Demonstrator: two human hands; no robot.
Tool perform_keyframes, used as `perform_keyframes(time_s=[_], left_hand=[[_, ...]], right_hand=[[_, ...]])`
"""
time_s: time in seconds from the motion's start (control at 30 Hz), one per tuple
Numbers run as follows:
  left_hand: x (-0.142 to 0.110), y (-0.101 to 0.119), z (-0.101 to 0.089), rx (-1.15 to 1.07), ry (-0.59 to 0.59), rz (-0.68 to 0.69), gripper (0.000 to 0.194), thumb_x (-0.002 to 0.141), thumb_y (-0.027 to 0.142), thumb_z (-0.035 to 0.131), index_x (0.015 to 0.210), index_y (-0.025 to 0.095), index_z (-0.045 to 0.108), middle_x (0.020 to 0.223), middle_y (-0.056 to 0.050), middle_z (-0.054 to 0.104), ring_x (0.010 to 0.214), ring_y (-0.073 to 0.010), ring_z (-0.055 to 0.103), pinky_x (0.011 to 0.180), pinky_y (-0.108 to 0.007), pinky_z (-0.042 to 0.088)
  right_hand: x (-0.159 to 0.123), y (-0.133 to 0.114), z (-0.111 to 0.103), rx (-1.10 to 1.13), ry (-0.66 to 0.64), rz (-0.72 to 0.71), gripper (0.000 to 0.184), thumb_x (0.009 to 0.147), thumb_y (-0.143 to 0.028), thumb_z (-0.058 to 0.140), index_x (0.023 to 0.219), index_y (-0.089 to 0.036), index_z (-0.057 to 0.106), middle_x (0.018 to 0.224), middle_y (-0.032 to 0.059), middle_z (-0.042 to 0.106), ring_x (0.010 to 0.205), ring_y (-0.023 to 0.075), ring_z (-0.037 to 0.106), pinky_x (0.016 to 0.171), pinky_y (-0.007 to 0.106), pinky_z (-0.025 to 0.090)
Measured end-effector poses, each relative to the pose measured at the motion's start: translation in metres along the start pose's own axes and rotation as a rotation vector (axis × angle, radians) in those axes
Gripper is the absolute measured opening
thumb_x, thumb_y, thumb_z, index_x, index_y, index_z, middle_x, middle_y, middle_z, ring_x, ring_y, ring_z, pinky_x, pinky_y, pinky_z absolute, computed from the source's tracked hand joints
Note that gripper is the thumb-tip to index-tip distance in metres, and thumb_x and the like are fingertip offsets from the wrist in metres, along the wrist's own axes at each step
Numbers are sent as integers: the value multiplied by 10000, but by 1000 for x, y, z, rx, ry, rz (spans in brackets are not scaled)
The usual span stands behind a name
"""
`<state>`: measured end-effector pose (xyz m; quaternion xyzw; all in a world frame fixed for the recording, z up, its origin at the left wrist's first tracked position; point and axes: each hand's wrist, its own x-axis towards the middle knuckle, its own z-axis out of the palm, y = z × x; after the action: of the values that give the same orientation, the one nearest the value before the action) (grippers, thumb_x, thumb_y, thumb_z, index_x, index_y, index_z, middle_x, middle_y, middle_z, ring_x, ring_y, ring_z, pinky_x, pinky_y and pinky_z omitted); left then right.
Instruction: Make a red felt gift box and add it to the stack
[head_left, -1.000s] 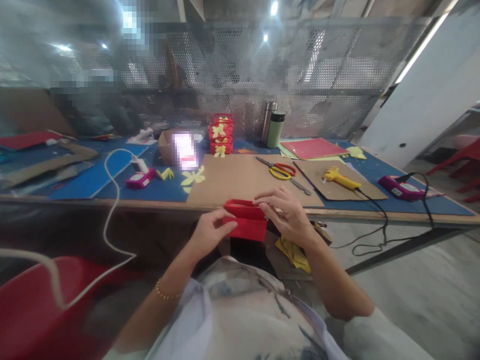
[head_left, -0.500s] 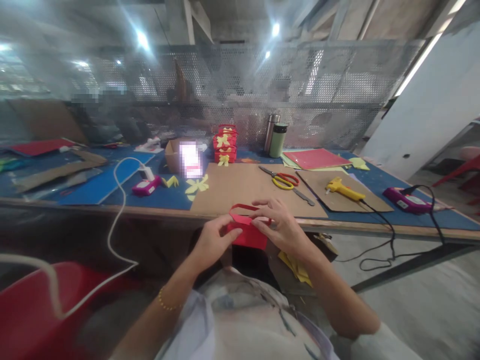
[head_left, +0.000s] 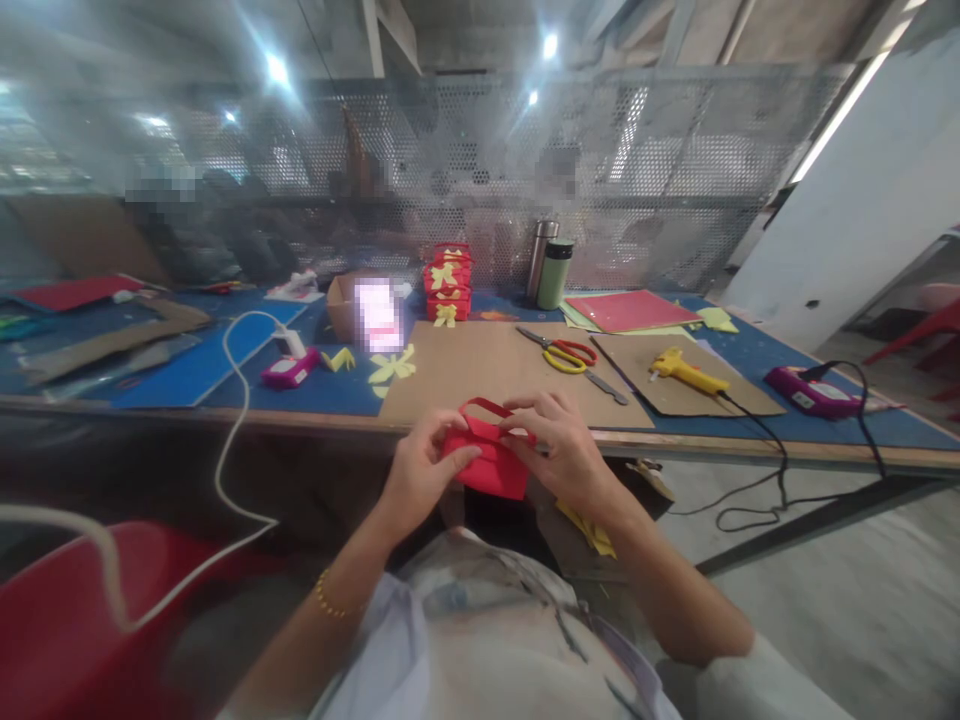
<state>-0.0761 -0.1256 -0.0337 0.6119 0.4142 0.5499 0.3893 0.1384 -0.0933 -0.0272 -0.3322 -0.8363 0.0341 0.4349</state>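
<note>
A small red paper bag (head_left: 491, 470) with a looped strip handle is held between my two hands, just in front of the table edge. My left hand (head_left: 429, 462) grips its left side, thumb on the front face. On the upper right side, my right hand (head_left: 559, 447) pinches the bag near its top edge. Part of the handle and the right side are hidden behind the right fingers. Beyond the hands lies a brown cardboard sheet (head_left: 465, 375). Yellow- and red-handled scissors (head_left: 566, 355) rest on it.
Red bags with yellow bows (head_left: 448, 285) are stacked at the back. A yellow glue gun (head_left: 686, 374) lies on cardboard at right, its black cord hanging off the edge. Two bottles (head_left: 553, 275), a lit screen (head_left: 379, 315), yellow paper petals (head_left: 392, 368) and a purple power strip (head_left: 289, 370) stand around.
The red bag has shifted slightly left and tilted, so more of its top and front shows. Both hands keep hold of it, and the view has moved a little.
</note>
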Motion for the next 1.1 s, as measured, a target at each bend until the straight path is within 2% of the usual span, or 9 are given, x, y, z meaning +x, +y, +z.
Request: perform_keyframes(time_s=[0.1, 0.2, 0.3, 0.43, 0.6, 0.83, 1.1], left_hand=[[-2, 1, -1, 31, -30, -47, 255, 796, 356, 804, 947, 195, 677, 889, -6, 695, 764, -148, 655, 644, -216, 543], [-3, 3, -3, 77, -67, -71, 250, 797, 319, 789, 987, 188, 693, 938, -23, 710, 805, -159, 668, 693, -230, 552], [-4, 3, -4, 176, -71, -16, 229, 834, 281, 736, 1041, 190, 701, 1005, -42, 729, 853, -167, 679, 746, -244, 551], [-5, 0, -5, 313, -55, 52, 178, 867, 247, 679, 1036, 194, 696, 948, -32, 721, 772, -146, 649, 698, -230, 521], [-7, -2, -4, 220, -77, 39, 264, 853, 231, 674, 1115, 202, 654, 1034, -48, 724, 841, -168, 691, 753, -256, 565], [-6, -4, 1, 128, 45, 10, 317, 817, 263, 720, 1100, 205, 590, 1040, -45, 700, 895, -171, 688, 790, -270, 564], [-9, -5, 2, 141, 26, 2, 332, 821, 274, 733, 1107, 208, 578, 1036, -39, 686, 901, -169, 684, 807, -283, 559]], right_hand=[[-1, 1, 1, -37, 20, -8, 185, 1021, -254, 601, 983, -254, 782, 1141, 106, 751, 1044, 274, 617, 926, 490, 481], [-1, 2, 2, -73, 32, -22, 146, 1004, -254, 638, 978, -248, 782, 1122, 105, 755, 1032, 272, 609, 915, 481, 480], [-1, 2, 3, -102, 43, -39, 134, 1002, -236, 645, 976, -235, 777, 1090, 98, 758, 1007, 261, 608, 888, 455, 469], [-1, 1, 5, -150, 69, -54, 142, 1012, -228, 640, 979, -241, 777, 1058, 80, 763, 976, 245, 594, 848, 417, 434], [0, 0, 7, -249, 92, -72, 154, 1017, -236, 641, 972, -253, 788, 962, 60, 751, 912, 229, 548, 813, 394, 370], [2, -7, 7, -341, 110, -116, 166, 1034, -272, 633, 1016, -261, 797, 859, 45, 736, 860, 207, 541, 812, 383, 337], [4, -6, 8, -376, 68, -137, 231, 1034, -317, 649, 859, -241, 778, 837, 34, 730, 844, 186, 531, 796, 370, 306]])
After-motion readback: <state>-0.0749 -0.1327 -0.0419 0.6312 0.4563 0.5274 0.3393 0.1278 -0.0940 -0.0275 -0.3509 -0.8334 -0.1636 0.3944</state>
